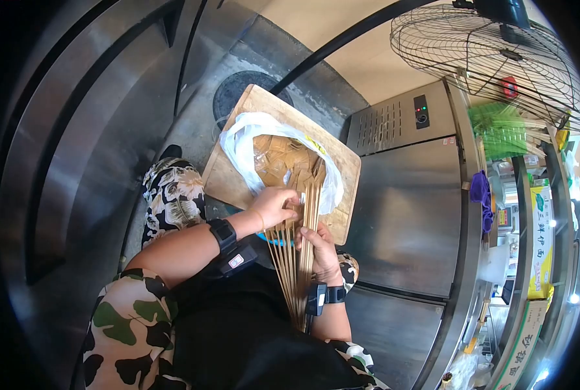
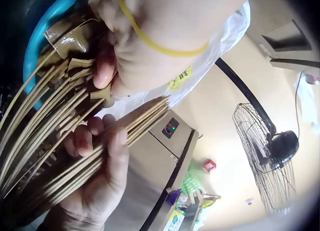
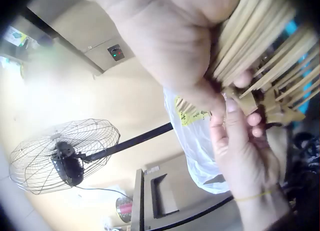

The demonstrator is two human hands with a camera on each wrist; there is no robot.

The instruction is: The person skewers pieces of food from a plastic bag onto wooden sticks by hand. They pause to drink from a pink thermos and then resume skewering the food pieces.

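My right hand (image 1: 322, 253) grips a thick bundle of thin wooden skewers (image 1: 311, 208), with the thumb lying across them. Close beside it, my left hand (image 1: 274, 207), a yellow band at its wrist, pinches a folded brown food piece (image 3: 245, 102) between thumb and fingers. More skewers (image 2: 47, 123) fan out below the left hand, several with brown pieces on their upper ends. Beyond the hands, a white plastic bag (image 1: 238, 140) lies open, holding many flat brown pieces (image 1: 277, 156).
Under the bag is a wooden board (image 1: 264, 97). A blue rim (image 2: 32, 51) shows below the skewers. A steel fridge (image 1: 407, 214) stands at the right, with a black fan (image 1: 491, 45) above and cluttered shelves (image 1: 524, 214) beyond. Steel panels (image 1: 101, 130) line the left.
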